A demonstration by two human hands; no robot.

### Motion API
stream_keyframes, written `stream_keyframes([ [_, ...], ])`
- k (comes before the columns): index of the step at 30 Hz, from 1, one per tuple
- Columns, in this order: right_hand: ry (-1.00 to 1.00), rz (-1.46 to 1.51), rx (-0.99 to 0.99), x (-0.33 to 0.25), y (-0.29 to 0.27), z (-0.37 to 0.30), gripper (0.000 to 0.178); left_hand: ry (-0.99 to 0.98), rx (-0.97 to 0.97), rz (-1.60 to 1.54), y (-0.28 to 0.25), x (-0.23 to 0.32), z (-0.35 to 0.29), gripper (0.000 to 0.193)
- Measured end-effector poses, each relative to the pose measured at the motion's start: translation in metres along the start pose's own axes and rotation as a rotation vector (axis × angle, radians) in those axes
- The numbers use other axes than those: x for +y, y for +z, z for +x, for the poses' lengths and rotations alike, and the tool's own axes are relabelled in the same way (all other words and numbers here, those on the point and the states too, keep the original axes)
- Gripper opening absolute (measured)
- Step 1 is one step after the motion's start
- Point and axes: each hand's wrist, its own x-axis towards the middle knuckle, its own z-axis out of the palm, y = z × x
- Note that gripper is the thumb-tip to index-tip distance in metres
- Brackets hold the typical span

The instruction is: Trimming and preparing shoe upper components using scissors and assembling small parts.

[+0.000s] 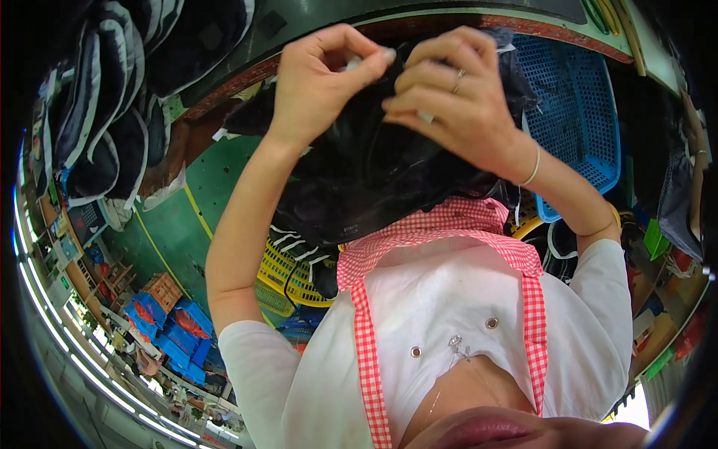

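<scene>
A black, slightly shiny piece of sheet material [359,172] lies over my lap, reaching up to the work table's edge. Above it, my left hand [321,82] is closed, thumb and forefinger pinched at the dark material. Something white shows within its curled fingers. Close beside it on the right, my right hand [456,97] has its fingers bent and drawn together, a little blurred by motion. Whitish bits show at its fingertips too. Whatever lies between the fingertips of either hand is too small and dark to make out.
A blue perforated basket [572,112] stands at my right. Dark padded pieces with white edges [112,97] are heaped at far left. The dark work table [314,15] has a reddish edge. Below are a yellow basket [280,273] and green floor [176,224]. Blue crates [179,340] stand farther off.
</scene>
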Motion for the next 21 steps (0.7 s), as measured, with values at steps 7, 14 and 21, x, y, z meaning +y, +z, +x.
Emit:
stream_keyframes([
  [7,-0.054,0.053,0.052,0.010,-0.019,0.012,0.023,0.003,-0.534,-0.037,-0.018,0.021,0.014,0.019],
  [14,0.034,0.329,0.314,-0.029,-0.141,0.054,0.026,0.452,0.512,0.011,-0.034,0.136,0.024,0.014],
  [21,0.109,-0.105,0.235,0.030,-0.044,0.080,0.026,0.227,0.536,-0.252,-0.018,0.043,0.045,0.018],
])
